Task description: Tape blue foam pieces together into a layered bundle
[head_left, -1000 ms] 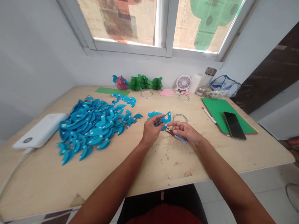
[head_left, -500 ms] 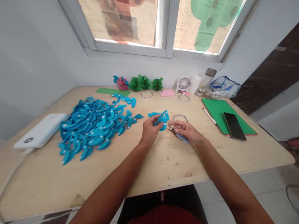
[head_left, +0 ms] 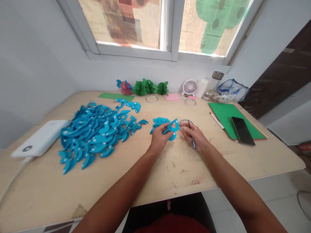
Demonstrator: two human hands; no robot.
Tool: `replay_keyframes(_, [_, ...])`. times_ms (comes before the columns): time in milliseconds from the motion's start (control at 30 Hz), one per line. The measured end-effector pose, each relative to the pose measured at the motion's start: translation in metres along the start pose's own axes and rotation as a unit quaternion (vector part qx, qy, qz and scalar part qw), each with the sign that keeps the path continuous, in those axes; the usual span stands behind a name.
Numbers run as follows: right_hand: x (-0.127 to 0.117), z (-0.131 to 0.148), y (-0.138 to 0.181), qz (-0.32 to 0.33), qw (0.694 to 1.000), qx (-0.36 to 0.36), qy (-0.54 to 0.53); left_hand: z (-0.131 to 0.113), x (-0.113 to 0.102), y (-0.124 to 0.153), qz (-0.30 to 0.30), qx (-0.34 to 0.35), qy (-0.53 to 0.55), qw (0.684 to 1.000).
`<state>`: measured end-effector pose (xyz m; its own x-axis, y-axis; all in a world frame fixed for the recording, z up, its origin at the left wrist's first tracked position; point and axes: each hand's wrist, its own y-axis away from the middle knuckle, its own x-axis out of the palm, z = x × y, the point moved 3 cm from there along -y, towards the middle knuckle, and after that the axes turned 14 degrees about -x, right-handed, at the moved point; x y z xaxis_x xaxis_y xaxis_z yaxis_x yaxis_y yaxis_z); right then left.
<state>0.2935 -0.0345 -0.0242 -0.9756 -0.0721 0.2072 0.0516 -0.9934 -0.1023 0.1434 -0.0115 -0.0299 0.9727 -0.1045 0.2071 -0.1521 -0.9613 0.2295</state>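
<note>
My left hand (head_left: 159, 138) pinches a blue curved paper cut-out (head_left: 172, 127) and holds it up above the wooden table (head_left: 150, 171). My right hand (head_left: 196, 136) is closed round small blue-handled scissors (head_left: 192, 139), their tips pointing up toward the cut-out. Just behind my left hand lies a small fan of stacked blue pieces (head_left: 159, 120). A tape ring (head_left: 186, 122) lies flat behind my right hand.
A big heap of blue cut-outs (head_left: 97, 129) covers the table's left, beside a white power bank (head_left: 40, 137). Green sheets (head_left: 228, 116) with a black phone (head_left: 242, 130) lie right. Paper flowers (head_left: 145, 86), tape rings, a small fan (head_left: 190, 86) and a jar (head_left: 213, 82) line the back.
My right hand has turned the scissors from lying sideways to pointing up, and drawn a little back toward the tape ring. The left hand has tilted the blue cut-out slightly.
</note>
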Motion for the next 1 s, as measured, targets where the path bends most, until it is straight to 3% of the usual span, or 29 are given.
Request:
replay_keyframes(233, [-0.003,-0.009,-0.004,-0.043,0.998,-0.001,0.039,0.006,0.01,0.005,0.055,0.001,-0.021,0.998])
replay_keyframes(500, [-0.009,-0.005,-0.004,-0.06,0.997,-0.02,0.035,0.011,0.003,-0.002,0.091,-0.12,0.064,0.987])
replay_keyframes(633, [-0.007,-0.008,-0.005,-0.062,0.997,-0.019,0.045,0.015,0.005,-0.002,0.095,-0.127,0.019,0.987])
replay_keyframes(833, [-0.003,-0.01,-0.005,-0.048,0.997,-0.014,0.063,0.016,0.011,0.005,0.173,-0.149,-0.029,0.973])
replay_keyframes(1000, [-0.003,-0.009,-0.005,-0.036,0.998,-0.009,0.047,0.012,0.01,0.007,0.149,-0.115,-0.05,0.981])
